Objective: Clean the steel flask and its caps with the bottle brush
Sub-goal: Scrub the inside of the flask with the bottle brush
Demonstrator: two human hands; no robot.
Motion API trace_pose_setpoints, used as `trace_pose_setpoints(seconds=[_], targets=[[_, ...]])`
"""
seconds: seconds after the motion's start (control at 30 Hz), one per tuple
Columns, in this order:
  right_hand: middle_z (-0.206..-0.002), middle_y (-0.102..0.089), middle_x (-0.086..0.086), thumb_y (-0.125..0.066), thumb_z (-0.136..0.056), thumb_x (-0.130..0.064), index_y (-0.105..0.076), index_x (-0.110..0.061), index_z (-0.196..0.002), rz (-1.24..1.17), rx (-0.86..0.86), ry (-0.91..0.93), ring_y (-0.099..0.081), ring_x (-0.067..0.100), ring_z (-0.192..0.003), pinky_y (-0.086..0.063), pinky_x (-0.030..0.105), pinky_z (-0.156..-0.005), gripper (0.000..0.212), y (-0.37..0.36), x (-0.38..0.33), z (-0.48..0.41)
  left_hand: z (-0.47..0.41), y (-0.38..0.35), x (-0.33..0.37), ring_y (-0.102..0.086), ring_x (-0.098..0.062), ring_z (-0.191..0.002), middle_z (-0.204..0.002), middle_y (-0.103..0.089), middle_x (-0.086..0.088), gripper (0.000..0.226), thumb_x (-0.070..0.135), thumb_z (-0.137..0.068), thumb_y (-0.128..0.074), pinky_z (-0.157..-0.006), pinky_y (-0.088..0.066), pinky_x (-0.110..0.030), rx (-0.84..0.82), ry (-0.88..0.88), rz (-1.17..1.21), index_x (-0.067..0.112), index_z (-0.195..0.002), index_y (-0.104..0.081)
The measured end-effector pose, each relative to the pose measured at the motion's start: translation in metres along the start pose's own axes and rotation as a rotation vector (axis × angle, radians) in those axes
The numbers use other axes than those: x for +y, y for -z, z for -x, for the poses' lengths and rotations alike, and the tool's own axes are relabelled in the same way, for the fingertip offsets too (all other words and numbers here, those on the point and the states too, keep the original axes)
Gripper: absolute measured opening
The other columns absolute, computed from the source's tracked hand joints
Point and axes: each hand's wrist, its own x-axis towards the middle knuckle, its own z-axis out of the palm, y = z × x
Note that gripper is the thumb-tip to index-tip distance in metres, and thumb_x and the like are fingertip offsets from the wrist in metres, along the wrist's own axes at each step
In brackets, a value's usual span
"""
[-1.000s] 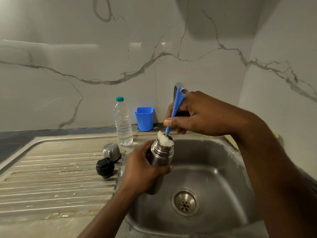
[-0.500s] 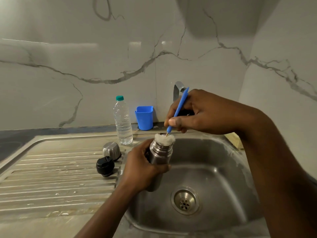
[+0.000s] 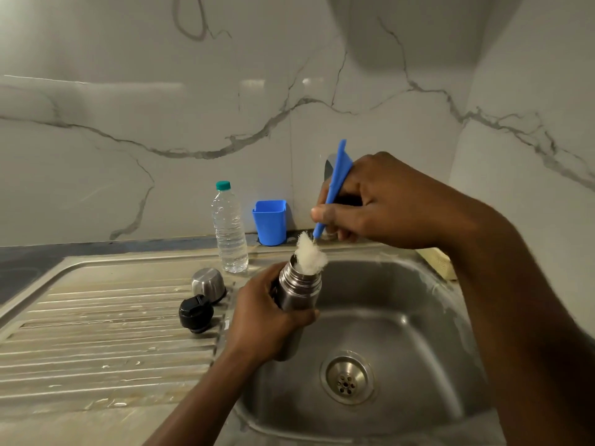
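Note:
My left hand (image 3: 264, 320) grips the steel flask (image 3: 297, 292) upright over the sink's left side. My right hand (image 3: 376, 204) holds the bottle brush by its blue handle (image 3: 333, 188). The brush's white bristle head (image 3: 309, 254) sticks halfway out of the flask's mouth. On the draining board lie the steel cap (image 3: 208, 283) and, just in front of it, the black stopper cap (image 3: 195, 313), both left of the flask.
A steel sink (image 3: 402, 317) with a drain (image 3: 347, 378) is below the flask. A clear water bottle (image 3: 229, 230) and a blue plastic cup (image 3: 269, 222) stand at the back wall. The tap (image 3: 329, 165) is behind my right hand. A yellow sponge (image 3: 438, 260) lies on the sink's right rim.
The brush has been pulled upward: its bristle head, sunk in the flask's mouth half a second ago, now stands higher out of it. The flask and caps stay put.

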Motion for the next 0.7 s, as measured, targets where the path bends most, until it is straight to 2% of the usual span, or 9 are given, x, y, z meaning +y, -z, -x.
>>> trace_pose_setpoints(seconds=[0.13,0.2,0.3,0.33,0.4,0.43,0.5,0.57,0.7], targets=[[-0.072,-0.071,0.003,-0.065,-0.100,-0.041,-0.077,-0.014,-0.082,0.065,-0.032,-0.024,-0.069,0.020,-0.066,-0.051,0.031,-0.081,0.035,-0.015,-0.004,-0.005,0.002,-0.002,0.004,-0.070,0.003,-0.103,-0.112,-0.075,0.024,0.076,0.022,-0.060,-0.101,-0.090,-0.056,-0.021,0.014,-0.025,-0.004,0.040,-0.126,-0.067],[-0.071,-0.068,0.005,-0.066,-0.099,-0.041,-0.075,-0.013,-0.078,0.066,-0.061,-0.058,-0.066,0.022,-0.063,-0.056,0.038,-0.067,0.036,-0.023,-0.004,-0.009,0.002,-0.001,0.006,-0.070,0.004,-0.102,-0.111,-0.074,0.026,0.076,0.022,-0.061,-0.101,-0.087,-0.055,-0.017,0.017,-0.032,-0.009,0.036,-0.127,-0.067],[-0.065,-0.064,0.003,-0.068,-0.098,-0.042,-0.074,-0.014,-0.073,0.085,-0.016,-0.039,-0.056,0.017,-0.054,-0.039,0.020,-0.056,0.038,-0.017,-0.004,-0.008,0.000,0.002,0.005,-0.070,0.004,-0.101,-0.110,-0.075,0.026,0.076,0.021,-0.059,-0.101,-0.086,-0.053,-0.014,0.030,-0.020,0.000,0.038,-0.126,-0.068],[-0.064,-0.064,0.002,-0.069,-0.097,-0.042,-0.075,-0.014,-0.072,0.087,0.024,-0.021,-0.058,0.019,-0.055,-0.040,0.021,-0.056,0.038,-0.013,-0.003,-0.006,0.000,0.002,0.004,-0.070,0.005,-0.101,-0.109,-0.075,0.026,0.077,0.020,-0.059,-0.101,-0.086,-0.053,-0.014,0.031,-0.014,0.000,0.040,-0.124,-0.067],[-0.062,-0.065,0.002,-0.070,-0.095,-0.043,-0.076,-0.014,-0.070,0.072,0.093,-0.002,-0.061,0.022,-0.057,-0.051,0.037,-0.057,0.038,-0.005,-0.002,-0.003,0.001,0.000,0.003,-0.070,0.004,-0.102,-0.110,-0.075,0.025,0.077,0.020,-0.059,-0.102,-0.087,-0.053,-0.015,0.029,-0.008,0.005,0.043,-0.123,-0.066],[-0.061,-0.065,0.002,-0.070,-0.094,-0.043,-0.075,-0.014,-0.069,0.065,0.108,-0.004,-0.061,0.022,-0.057,-0.051,0.039,-0.056,0.038,-0.005,-0.002,-0.003,0.001,-0.001,0.004,-0.070,0.003,-0.103,-0.111,-0.075,0.024,0.077,0.020,-0.059,-0.101,-0.087,-0.054,-0.015,0.023,-0.007,0.007,0.042,-0.124,-0.066],[-0.058,-0.063,0.004,-0.070,-0.095,-0.042,-0.072,-0.012,-0.067,0.077,0.098,-0.016,-0.060,0.017,-0.056,-0.043,0.025,-0.055,0.040,-0.011,-0.002,-0.005,0.003,-0.003,0.005,-0.071,0.002,-0.103,-0.112,-0.076,0.022,0.077,0.019,-0.060,-0.101,-0.087,-0.055,-0.015,0.009,-0.012,0.009,0.038,-0.127,-0.067],[-0.058,-0.064,0.006,-0.069,-0.096,-0.041,-0.071,-0.011,-0.066,0.088,0.053,-0.050,-0.061,0.014,-0.058,-0.029,0.012,-0.063,0.043,-0.021,-0.001,-0.009,0.003,-0.004,0.005,-0.071,0.002,-0.103,-0.112,-0.076,0.022,0.078,0.019,-0.061,-0.102,-0.087,-0.056,-0.015,0.006,-0.008,0.016,0.035,-0.128,-0.067],[-0.060,-0.066,0.007,-0.070,-0.095,-0.043,-0.070,-0.012,-0.065,0.064,0.051,-0.059,-0.064,0.013,-0.060,-0.041,0.021,-0.058,0.043,-0.022,0.002,-0.011,0.001,-0.001,0.002,-0.071,0.003,-0.102,-0.111,-0.075,0.023,0.078,0.019,-0.059,-0.101,-0.089,-0.055,-0.019,0.028,0.017,0.017,0.036,-0.128,-0.067]])
